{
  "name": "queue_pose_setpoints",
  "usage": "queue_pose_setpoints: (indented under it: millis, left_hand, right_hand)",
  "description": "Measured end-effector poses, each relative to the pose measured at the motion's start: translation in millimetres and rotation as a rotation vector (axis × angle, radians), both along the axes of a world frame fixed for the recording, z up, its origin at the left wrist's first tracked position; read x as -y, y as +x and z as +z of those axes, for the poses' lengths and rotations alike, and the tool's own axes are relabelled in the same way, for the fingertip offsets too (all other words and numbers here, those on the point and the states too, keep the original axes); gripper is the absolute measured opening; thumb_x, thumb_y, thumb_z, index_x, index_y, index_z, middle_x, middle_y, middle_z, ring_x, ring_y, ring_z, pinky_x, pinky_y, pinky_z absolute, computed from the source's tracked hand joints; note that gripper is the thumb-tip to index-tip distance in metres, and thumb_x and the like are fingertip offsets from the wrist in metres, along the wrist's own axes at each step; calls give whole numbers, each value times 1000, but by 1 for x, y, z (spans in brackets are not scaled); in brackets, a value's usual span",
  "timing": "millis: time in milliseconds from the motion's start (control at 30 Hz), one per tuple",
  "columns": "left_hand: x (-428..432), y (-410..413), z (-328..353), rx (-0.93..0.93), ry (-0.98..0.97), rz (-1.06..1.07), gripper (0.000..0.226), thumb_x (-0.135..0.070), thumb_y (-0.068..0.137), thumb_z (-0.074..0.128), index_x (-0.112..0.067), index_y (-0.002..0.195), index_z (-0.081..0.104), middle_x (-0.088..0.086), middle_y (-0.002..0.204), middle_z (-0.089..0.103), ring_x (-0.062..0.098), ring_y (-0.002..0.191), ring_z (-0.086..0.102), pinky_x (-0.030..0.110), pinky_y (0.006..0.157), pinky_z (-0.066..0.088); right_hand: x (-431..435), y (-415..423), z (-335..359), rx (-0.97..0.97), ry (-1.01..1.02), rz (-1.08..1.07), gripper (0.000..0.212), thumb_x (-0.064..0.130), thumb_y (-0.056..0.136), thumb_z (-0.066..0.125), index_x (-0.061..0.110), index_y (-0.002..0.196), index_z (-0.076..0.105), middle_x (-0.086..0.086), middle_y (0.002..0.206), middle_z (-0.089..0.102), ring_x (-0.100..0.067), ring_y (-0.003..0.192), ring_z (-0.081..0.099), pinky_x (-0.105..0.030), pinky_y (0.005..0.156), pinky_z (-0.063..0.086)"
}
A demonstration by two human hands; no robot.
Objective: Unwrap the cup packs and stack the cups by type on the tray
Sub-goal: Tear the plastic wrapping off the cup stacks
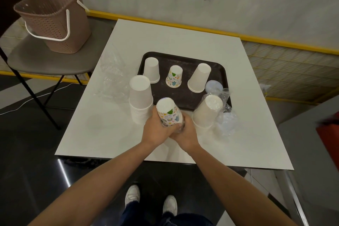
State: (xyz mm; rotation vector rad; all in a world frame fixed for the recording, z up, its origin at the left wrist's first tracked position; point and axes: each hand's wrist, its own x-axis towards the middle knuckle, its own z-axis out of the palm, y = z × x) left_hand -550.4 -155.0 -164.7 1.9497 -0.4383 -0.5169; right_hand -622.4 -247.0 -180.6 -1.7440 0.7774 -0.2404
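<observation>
The patterned cup pack [169, 113] is held bottom-up and tilted just in front of the tray [183, 97], above its near edge, still in clear wrap. The left hand [156, 130] grips its lower end from the left, fingers curled round the far side and mostly hidden behind the cups. The right hand [185, 132] closes on the same end from the right, fingers bunched where the wrap gathers; the two hands touch below the pack.

On the tray stand three upside-down groups: a short white stack [151, 69] at the far left, a single patterned cup [174, 76] in the middle, and a taller white stack [199, 77] to the right. A bluish round lid bundle [213, 86] lies at the tray's right edge.

Just off the tray's near-left corner stands a tall white cup stack [140, 97]. At its near-right corner a wrapped white pack [207, 111] leans, with crumpled plastic [226, 122] beside it. Loose clear wrap [111, 77] lies left of the tray. Far left of the tray, a brown basket [53, 20] sits on a chair [45, 60].
</observation>
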Motion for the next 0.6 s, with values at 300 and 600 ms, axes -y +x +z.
queue_pose_setpoints:
  millis: [300, 600]
  left_hand:
    - [-2, -2, 3, -13, -39, 37, 72, -41, 67, 80, -19, 129, 50, -1, 126, 61, 16, 113, 59, 20, 84, 47]
    - [4, -7, 7, 92, -76, 120, 82, -42, 62, 84, -18, 129, 44, -2, 125, 56, 13, 116, 55, 30, 92, 51]
  right_hand:
    - [7, -11, 7, -20, 13, 35, 69, -2, 74, 73, 20, 133, 47, 4, 122, 57, -10, 107, 54, -9, 77, 46]
    - [5, -13, 5, 62, 97, -29, 64, 15, 79, 73, 22, 137, 45, 7, 127, 58, -8, 115, 55, -14, 87, 46]
